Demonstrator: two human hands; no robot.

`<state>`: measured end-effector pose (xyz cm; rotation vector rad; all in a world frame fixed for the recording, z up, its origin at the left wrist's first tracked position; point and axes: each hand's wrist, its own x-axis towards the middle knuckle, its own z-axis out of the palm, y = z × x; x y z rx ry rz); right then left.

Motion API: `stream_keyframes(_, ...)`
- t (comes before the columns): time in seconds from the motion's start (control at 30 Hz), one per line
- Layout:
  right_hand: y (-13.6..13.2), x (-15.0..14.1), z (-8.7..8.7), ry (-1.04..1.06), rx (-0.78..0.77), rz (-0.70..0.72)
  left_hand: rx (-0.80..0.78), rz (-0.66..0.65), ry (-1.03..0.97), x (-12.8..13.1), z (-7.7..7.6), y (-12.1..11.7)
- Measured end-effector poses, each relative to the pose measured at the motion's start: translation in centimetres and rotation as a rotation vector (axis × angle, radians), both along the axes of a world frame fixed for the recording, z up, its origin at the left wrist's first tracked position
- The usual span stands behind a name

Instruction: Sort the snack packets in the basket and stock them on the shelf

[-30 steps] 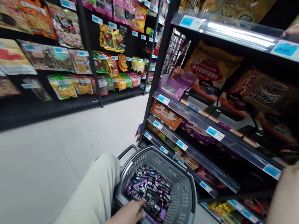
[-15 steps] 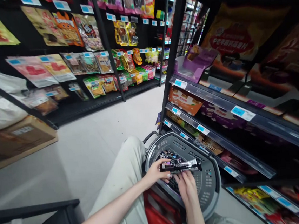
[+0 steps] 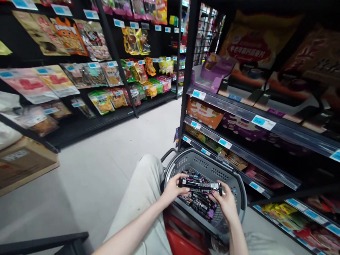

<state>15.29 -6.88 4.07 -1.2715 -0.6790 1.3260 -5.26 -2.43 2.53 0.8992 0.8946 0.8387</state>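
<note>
A long, narrow black wrapped snack bar (image 3: 200,185) is held level above the basket. My left hand (image 3: 175,188) pinches its left end between thumb and fingers. At the other end, my right hand (image 3: 225,202) grips the wrapper. Below both hands is a grey plastic shopping basket (image 3: 237,185) with slotted walls. Many small packets (image 3: 200,206) in black wrappers with purple touches lie loose in it, partly covered by the bar and my hands. The print on the bar is too small to read.
Close on the right stands a shelf unit (image 3: 245,158) with boxes and bags. A red object (image 3: 186,246) is under the basket's near side. Snack bags (image 3: 101,102) hang on the racks ahead, and a cardboard box (image 3: 20,166) sits on the floor at left.
My right hand has moved from under the bar's middle to its right end. More of the packets in the basket now show. The view has shifted slightly to the right.
</note>
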Motion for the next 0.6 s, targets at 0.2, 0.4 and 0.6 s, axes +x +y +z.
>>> stream_keyframes(0.2, -0.2, 0.4, 0.3, -0.122, 0.075, 0.155, 0.045, -0.002, 0.01, -0.4, 0.1, 0.2)
stream_keyframes(0.4, -0.3, 1.7, 0.1, -0.35, 0.046, 0.165, 0.082, -0.017, 0.077, -0.7, 1.0, 0.0)
stream_keyframes(0.6, -0.8, 2.9, 0.1, -0.456, -0.021, 0.336, 0.042, -0.065, 0.159, -0.9, 1.0, -0.2)
